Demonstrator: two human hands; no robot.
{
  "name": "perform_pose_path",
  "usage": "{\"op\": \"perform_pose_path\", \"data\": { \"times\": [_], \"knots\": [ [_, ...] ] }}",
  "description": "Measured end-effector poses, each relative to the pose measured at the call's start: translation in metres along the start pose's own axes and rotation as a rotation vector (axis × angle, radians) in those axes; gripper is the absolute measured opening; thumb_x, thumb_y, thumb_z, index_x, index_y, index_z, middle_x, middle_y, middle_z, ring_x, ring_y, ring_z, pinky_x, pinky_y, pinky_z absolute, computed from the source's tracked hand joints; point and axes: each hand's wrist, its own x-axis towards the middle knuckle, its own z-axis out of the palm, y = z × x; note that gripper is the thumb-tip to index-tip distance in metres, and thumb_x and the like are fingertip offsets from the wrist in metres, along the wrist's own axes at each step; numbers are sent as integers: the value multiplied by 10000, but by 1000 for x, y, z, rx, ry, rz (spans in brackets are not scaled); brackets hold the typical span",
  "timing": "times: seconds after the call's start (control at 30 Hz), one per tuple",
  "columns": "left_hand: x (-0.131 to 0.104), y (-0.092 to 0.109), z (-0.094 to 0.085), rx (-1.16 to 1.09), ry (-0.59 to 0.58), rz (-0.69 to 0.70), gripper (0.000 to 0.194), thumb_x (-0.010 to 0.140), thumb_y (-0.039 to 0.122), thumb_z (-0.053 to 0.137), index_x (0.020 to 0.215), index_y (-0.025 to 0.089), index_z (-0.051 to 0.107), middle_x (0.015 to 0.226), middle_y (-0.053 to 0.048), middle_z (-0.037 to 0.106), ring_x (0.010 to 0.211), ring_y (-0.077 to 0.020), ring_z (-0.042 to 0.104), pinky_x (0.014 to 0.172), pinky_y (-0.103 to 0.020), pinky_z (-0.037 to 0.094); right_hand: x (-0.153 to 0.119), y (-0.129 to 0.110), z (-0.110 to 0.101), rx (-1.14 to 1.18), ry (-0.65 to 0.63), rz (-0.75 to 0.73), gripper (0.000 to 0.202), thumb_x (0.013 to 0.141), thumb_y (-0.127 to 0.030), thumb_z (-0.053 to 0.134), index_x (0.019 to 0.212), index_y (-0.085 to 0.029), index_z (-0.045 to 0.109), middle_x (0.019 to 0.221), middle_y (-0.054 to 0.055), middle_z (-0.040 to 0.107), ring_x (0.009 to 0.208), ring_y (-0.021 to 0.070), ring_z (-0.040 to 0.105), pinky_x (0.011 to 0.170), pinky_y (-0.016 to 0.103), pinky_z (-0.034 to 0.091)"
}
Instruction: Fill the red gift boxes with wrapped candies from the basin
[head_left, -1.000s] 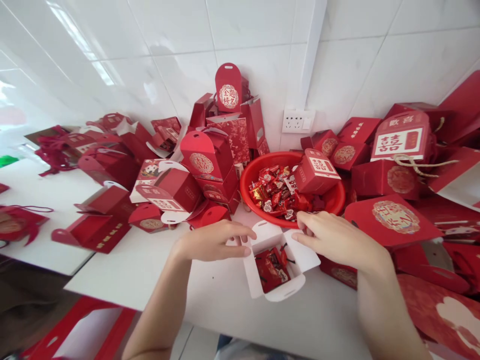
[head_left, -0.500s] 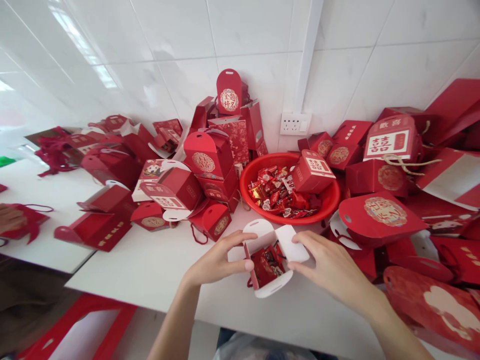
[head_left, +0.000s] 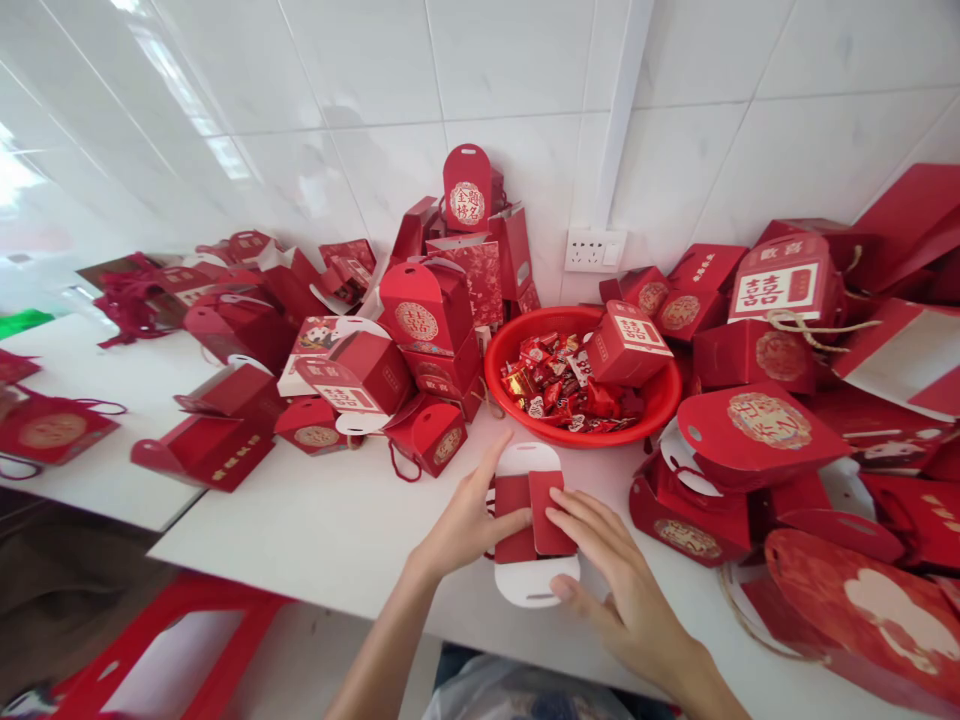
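Observation:
A small red box [head_left: 513, 545] stands on the white table in front of me, its two red side flaps folded inward over the top. Its rounded white-lined end flaps spread out toward the wall and toward me. My left hand [head_left: 474, 515] is at the box's left side, fingers apart, thumb on the left flap. My right hand [head_left: 619, 565] rests its fingers on the right flap, the thumb apart near the front flap. Neither hand is closed round anything. The inside of the box is hidden by the flaps.
Behind the box is a red basin [head_left: 491, 375] of wrapped sweets with a closed red box [head_left: 628, 343] in it. Red boxes crowd the right side [head_left: 765, 430] and stand stacked at centre-left [head_left: 425, 310]. A red stool [head_left: 225, 640] is below left.
The side flaps have folded inward, covering the sweets seen inside before. My left thumb moved onto the left flap and my right fingers onto the right one. The view shifted slightly left.

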Motion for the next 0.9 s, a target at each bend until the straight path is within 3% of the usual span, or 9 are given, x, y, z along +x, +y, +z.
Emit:
{"op": "perform_pose_path", "data": {
  "times": [0.1,0.2,0.53,0.7,0.83,0.9],
  "knots": [
    [-1,-2,1,-8,6,8,743,857,363,728,1520,230,419,1482,-138,563,1178,-276,651,1020,-426,553,-2,3,0,-42,-20,-44,565,993,-534,536,1442,-192,552,1503,159,566,1393,322,524,1124,522,472],
    [-1,-5,0,24,23,48,646,872,386,713,1458,223,495,1487,-134,558,1234,-279,622,1022,-407,550,-1,5,1,-65,-17,-57,623,959,-605,554,1413,-178,568,1481,172,580,1369,330,539,1107,529,482],
    [-4,3,-9,79,-29,212,347,943,387,645,1237,206,681,1361,-142,645,1280,-272,601,1099,-422,477,4,5,8,-93,40,-17,374,943,-495,647,1186,-211,666,1356,158,664,1276,329,613,1004,508,563],
    [-6,3,-12,50,-80,193,421,920,503,656,1215,209,714,1391,-155,624,1286,-304,595,1108,-453,457,7,3,13,-40,121,-5,260,956,-416,645,1135,-230,679,1304,138,689,1246,321,633,983,496,577],
    [-8,2,-16,-22,-130,179,595,900,670,583,1264,216,706,1439,-159,591,1328,-341,559,1136,-485,423,9,1,24,21,272,14,199,943,-309,663,1125,-229,652,1229,125,706,1177,296,660,972,472,581],
    [-9,3,-16,-1,-137,151,587,873,655,637,1268,225,700,1442,-151,588,1338,-335,552,1141,-472,417,9,-1,31,42,354,48,213,932,-274,668,1135,-230,624,1201,123,700,1138,282,670,951,458,588]
  ]
}}
